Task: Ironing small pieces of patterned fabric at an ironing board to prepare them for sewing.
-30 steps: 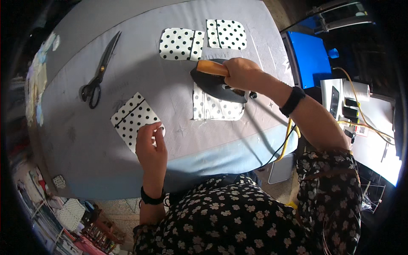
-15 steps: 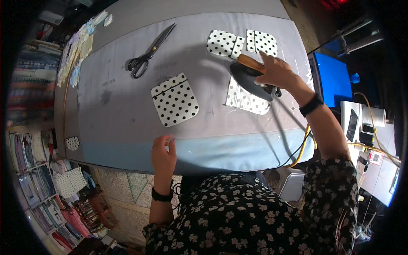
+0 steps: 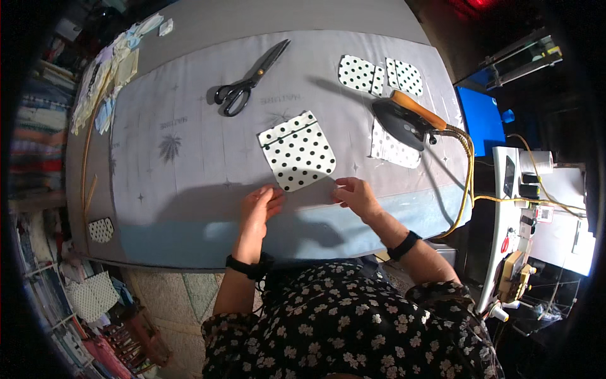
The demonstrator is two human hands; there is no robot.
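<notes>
Now at the near edge of the polka-dot fabric pocket (image 3: 297, 150), flat mid-surface (image 3: 189, 164): left hand (image 3: 259, 208) and right hand (image 3: 355, 194), fingers loosely curled, empty. Beyond, iron (image 3: 407, 120) resting on another dotted piece (image 3: 394, 150); scissors (image 3: 249, 79) farther off.

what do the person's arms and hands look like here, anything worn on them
Both hands are bare, with no gloves. The left hand has a black band at the wrist, and the right hand has a similar black band a little above the wrist. The forearms are uncovered; dark sleeves printed with small pale flowers start near the elbows and match the rest of the top.
</notes>
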